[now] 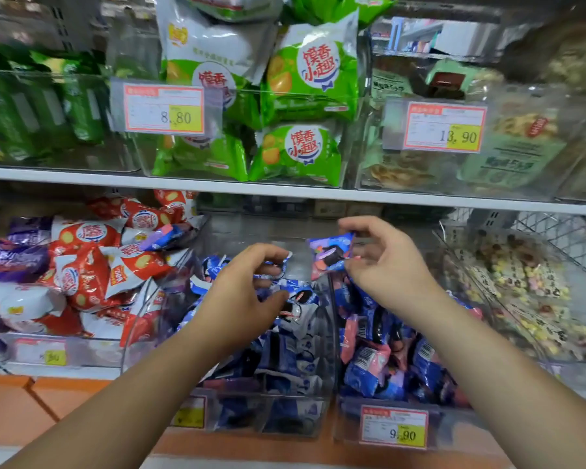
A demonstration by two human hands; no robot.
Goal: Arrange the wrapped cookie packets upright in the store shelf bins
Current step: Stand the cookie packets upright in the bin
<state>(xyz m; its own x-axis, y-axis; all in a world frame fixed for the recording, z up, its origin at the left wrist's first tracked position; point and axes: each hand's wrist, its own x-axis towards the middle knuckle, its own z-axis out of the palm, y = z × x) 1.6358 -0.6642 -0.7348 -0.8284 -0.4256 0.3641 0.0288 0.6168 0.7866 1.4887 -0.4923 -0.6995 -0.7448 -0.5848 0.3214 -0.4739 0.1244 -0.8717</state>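
Observation:
Two clear plastic bins stand side by side on the lower shelf. The left bin [286,412] holds several blue and white cookie packets [298,353]. The right bin [349,424] holds several blue and pink packets [369,363]. My right hand [383,262] pinches a blue and pink cookie packet [330,253] upright above the divide between the bins. My left hand [247,292] hovers over the left bin with fingers curled round a blue and white packet [278,265], which the fingers mostly hide.
Red and white snack bags [92,269] and purple bags [17,252] fill the bin to the left. A bin of mixed sweets [521,286] stands right. The shelf above [285,191] carries green snack bags [305,79] and price tags [164,108]. A price tag [394,426] fronts the right bin.

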